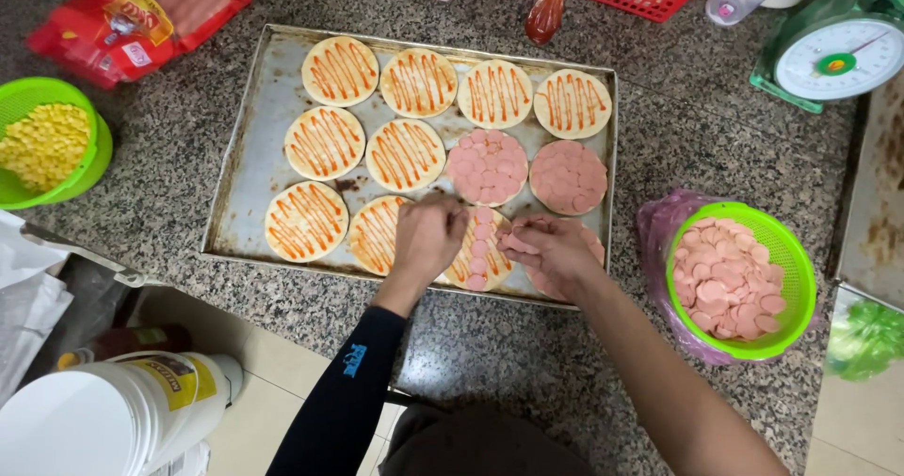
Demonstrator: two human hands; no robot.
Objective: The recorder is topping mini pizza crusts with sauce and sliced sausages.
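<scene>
On the near edge of the battered metal baking tray (pixel 247 156), the left hand (pixel 428 236) pinches a slice onto the sauce-striped round dough base (pixel 480 248) while the right hand (pixel 549 248), grip closed on pink sausage slices (pixel 513 242), should overlap them evenly

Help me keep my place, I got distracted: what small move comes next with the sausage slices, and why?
Probably lay the next slice on the half-covered base under the left hand. Slices cover only its right part, with sauce stripes bare beside them, while two bases above are fully covered. The right hand holds slices close by, and the green basket has plenty more.
</scene>
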